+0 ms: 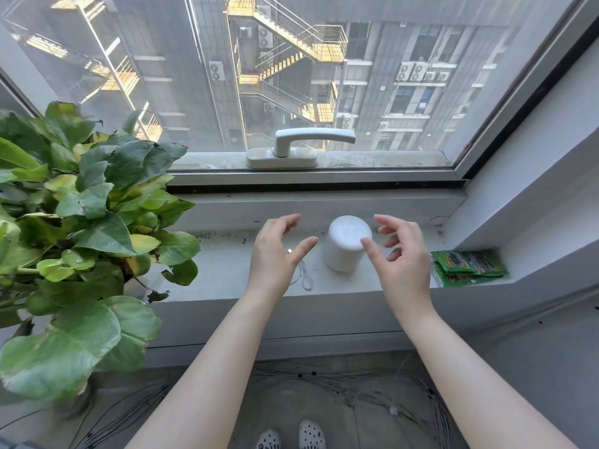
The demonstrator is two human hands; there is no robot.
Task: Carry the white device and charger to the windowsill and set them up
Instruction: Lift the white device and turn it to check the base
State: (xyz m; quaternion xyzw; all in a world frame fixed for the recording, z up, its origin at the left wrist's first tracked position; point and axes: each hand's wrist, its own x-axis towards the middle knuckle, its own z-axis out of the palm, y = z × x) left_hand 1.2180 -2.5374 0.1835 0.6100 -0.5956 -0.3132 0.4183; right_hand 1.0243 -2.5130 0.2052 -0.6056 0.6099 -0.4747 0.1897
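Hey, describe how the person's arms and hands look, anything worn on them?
Both forearms are bare as far as the picture shows, with no sleeves in view. The left hand and right hand wear no gloves, and no rings, watch or bracelet show. The fingernails look short and unpainted. No markings are visible on either arm.

white device (348,243) — squat cylinder, upright on windowsill (227,270), frame centre | charger cable (304,276) — thin white loop, lying just left of it

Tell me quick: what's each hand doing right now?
Left hand: open, holding nothing, above the white cable.
Right hand: open, holding nothing, beside the white device.
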